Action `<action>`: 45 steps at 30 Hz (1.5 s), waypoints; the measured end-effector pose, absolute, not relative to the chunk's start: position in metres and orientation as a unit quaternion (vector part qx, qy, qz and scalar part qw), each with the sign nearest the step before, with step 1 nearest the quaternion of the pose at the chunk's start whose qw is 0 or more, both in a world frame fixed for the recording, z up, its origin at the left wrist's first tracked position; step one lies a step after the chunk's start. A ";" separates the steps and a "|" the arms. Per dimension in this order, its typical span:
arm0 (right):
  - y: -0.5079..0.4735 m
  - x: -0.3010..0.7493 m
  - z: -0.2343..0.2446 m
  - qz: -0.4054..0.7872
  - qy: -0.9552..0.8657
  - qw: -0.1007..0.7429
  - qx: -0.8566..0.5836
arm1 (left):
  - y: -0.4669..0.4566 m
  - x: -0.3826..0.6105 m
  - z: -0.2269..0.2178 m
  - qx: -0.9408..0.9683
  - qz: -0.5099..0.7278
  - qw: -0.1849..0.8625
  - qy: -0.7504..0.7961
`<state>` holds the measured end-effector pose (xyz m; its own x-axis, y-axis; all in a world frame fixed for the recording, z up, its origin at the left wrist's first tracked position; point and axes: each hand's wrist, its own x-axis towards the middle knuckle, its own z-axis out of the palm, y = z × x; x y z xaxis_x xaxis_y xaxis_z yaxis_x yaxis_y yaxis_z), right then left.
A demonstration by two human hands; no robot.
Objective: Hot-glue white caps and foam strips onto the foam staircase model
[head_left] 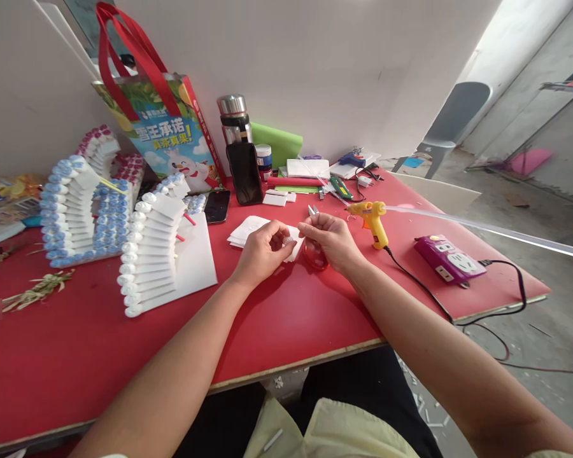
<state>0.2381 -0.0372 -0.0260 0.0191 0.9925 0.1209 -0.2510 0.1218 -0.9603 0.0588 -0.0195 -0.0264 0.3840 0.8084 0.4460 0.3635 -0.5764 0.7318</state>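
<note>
- Taking the gap between our hands as clock centre.
- We're curling our left hand (263, 253), fingertips nearly meeting, pinching a small white piece (290, 241); its shape is hiding behind the fingers.
- Our right hand (333, 238) is closing around silver-bladed scissors with translucent red handles (316, 256), blades pointing to 12 o'clock.
- Flat white stacked sheets (247, 230) are lying at 10 o'clock, just beside our left hand.
- Yellow plastic glue gun (375, 226) is sitting between 2 and 3; purple box-shaped power strip (446, 256) farther out at 3.
- Fan-shaped white paper row (150, 251) is standing at 9.
- All are resting on the flat red tabletop (286, 324).
</note>
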 end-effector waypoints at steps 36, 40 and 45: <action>-0.034 0.242 -0.020 0.516 -0.410 0.636 -0.402 | -0.020 -0.043 0.012 0.819 0.171 0.157 0.525; -0.033 0.243 -0.021 0.515 -0.401 0.638 -0.409 | -0.027 -0.039 0.010 0.837 0.072 0.041 0.540; -0.035 0.244 -0.019 0.516 -0.410 0.632 -0.408 | -0.032 -0.034 0.013 0.843 -0.017 -0.055 0.535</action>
